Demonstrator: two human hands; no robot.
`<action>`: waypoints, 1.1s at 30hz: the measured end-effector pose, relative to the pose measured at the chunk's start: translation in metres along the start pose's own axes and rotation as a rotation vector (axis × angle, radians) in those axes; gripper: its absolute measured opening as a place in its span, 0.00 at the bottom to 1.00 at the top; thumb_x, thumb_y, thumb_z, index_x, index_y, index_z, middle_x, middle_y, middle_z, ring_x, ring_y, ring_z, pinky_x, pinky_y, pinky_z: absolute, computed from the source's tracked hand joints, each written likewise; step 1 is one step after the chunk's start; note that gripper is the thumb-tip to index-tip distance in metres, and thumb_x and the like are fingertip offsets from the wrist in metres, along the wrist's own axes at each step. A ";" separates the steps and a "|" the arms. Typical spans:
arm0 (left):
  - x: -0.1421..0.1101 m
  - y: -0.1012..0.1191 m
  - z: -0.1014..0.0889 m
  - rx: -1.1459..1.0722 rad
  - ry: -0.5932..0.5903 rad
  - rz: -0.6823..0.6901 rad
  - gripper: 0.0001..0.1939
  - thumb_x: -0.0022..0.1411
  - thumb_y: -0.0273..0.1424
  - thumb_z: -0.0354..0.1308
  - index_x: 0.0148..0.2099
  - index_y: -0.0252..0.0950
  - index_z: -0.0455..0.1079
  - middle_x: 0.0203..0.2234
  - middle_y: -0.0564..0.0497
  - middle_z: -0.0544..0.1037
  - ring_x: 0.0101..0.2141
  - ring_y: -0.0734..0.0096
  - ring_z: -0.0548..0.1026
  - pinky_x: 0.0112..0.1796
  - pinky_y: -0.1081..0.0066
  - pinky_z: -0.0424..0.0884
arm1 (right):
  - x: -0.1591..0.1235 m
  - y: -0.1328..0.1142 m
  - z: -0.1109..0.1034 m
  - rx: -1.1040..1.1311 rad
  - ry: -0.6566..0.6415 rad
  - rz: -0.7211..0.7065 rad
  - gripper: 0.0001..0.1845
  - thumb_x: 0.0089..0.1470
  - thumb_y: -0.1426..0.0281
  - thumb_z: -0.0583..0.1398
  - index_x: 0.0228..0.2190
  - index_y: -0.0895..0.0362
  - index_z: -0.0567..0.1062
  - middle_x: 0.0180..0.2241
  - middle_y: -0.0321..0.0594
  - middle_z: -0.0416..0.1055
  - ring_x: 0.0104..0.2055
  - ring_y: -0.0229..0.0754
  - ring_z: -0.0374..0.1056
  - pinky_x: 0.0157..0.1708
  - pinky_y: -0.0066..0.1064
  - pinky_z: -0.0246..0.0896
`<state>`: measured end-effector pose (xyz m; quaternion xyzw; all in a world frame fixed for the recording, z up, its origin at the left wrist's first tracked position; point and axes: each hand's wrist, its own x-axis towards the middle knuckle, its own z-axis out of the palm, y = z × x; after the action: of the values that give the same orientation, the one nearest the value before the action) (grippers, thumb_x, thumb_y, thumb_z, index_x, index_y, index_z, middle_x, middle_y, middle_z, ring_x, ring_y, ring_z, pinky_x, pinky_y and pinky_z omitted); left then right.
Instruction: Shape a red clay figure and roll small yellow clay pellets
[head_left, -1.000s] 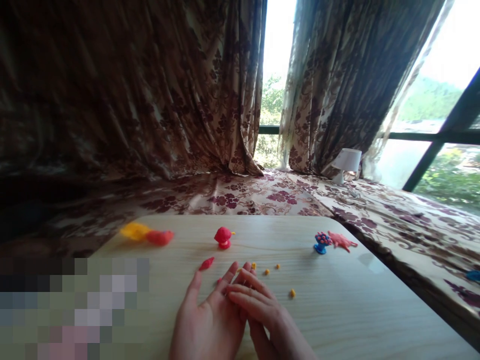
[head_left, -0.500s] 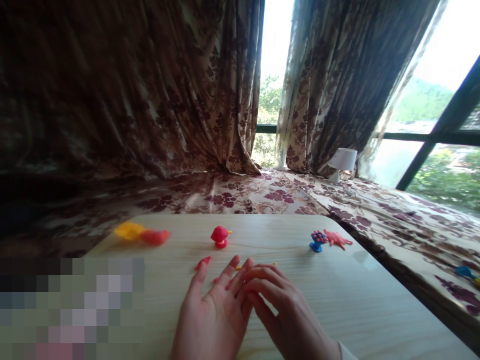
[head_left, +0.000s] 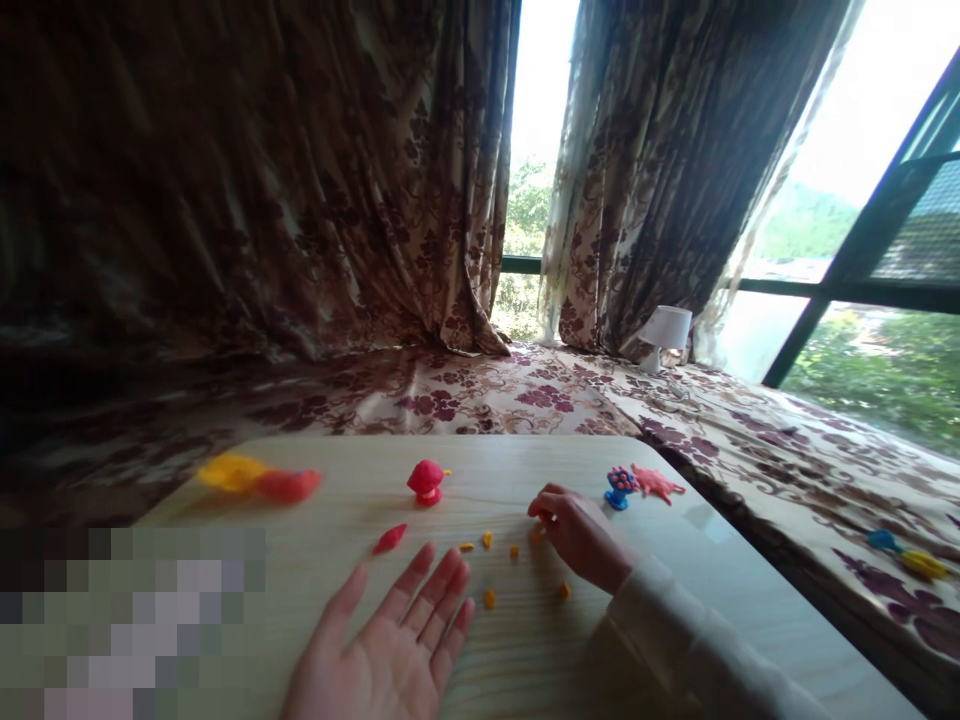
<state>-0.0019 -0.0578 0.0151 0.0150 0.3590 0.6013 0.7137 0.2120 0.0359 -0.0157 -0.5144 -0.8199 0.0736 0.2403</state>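
My left hand [head_left: 382, 645] lies palm up at the front of the table, fingers spread, holding nothing that I can see. Just beyond its fingertips are several small yellow clay-like bits [head_left: 489, 598] and a pink pointed piece [head_left: 389, 539]. My right hand [head_left: 581, 535] reaches over the table to the right, its fingers curled down and together. A small orange bit [head_left: 537, 535] shows under its fingertips; whether they grip anything is hidden. Farther back stands a pink mushroom-shaped figure [head_left: 426, 482] with a small yellow stick at its side.
A blue figure with pink dots [head_left: 619, 487] and a flat pink piece [head_left: 658, 483] stand at the table's back right. Yellow [head_left: 231, 473] and red lumps [head_left: 289, 486] lie back left. A white lamp [head_left: 667, 328] and a blue-and-yellow item [head_left: 921, 564] rest on the flowered cloth.
My right hand has left my left palm and moved right and away over the table. My left hand has shifted left and nearer. The yellow bits now show.
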 end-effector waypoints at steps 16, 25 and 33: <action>0.005 0.000 -0.003 0.007 0.015 0.002 0.16 0.60 0.32 0.44 0.40 0.28 0.70 0.42 0.30 0.75 0.41 0.49 0.77 0.41 0.51 0.72 | 0.007 0.002 0.002 -0.013 -0.081 -0.017 0.16 0.46 0.84 0.53 0.31 0.58 0.77 0.33 0.40 0.74 0.32 0.38 0.69 0.32 0.26 0.59; -0.002 0.003 0.000 -0.015 0.064 -0.006 0.19 0.61 0.33 0.42 0.40 0.28 0.71 0.38 0.32 0.77 0.38 0.53 0.78 0.37 0.52 0.74 | -0.037 -0.014 -0.033 -0.012 -0.138 0.020 0.15 0.51 0.80 0.52 0.35 0.56 0.76 0.33 0.40 0.73 0.33 0.40 0.69 0.34 0.28 0.60; -0.001 -0.002 0.004 -0.002 0.047 -0.013 0.19 0.61 0.34 0.43 0.34 0.28 0.74 0.33 0.35 0.79 0.36 0.53 0.79 0.42 0.49 0.70 | -0.057 -0.022 -0.027 -0.040 -0.229 0.088 0.08 0.50 0.75 0.56 0.30 0.55 0.75 0.29 0.37 0.71 0.27 0.37 0.68 0.27 0.25 0.56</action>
<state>0.0022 -0.0578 0.0180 -0.0024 0.3752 0.5973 0.7089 0.2267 -0.0274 -0.0022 -0.5428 -0.8199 0.1259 0.1314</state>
